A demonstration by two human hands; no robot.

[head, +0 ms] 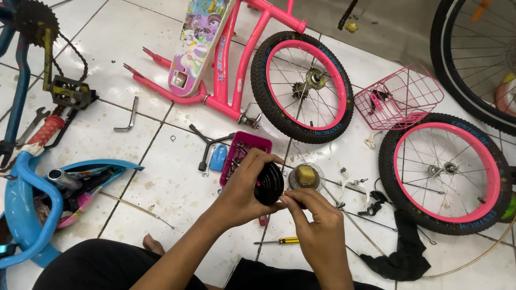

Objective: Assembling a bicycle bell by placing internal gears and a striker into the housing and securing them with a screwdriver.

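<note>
Gripping black ribbed part (pixel 269 183): left hand (pixel 244 188) wrapped round rim, right hand (pixel 314 225) fingers pinching lower edge. Looks rigid, light; hold by rim.

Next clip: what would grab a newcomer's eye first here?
The pink bike frame lying stripped at top centre, with two pink-rimmed wheels and a pink basket to its right on the tiled floor. Then the hands at centre: the left hand grips a black ribbed part while the right hand pinches at its lower edge.
</note>
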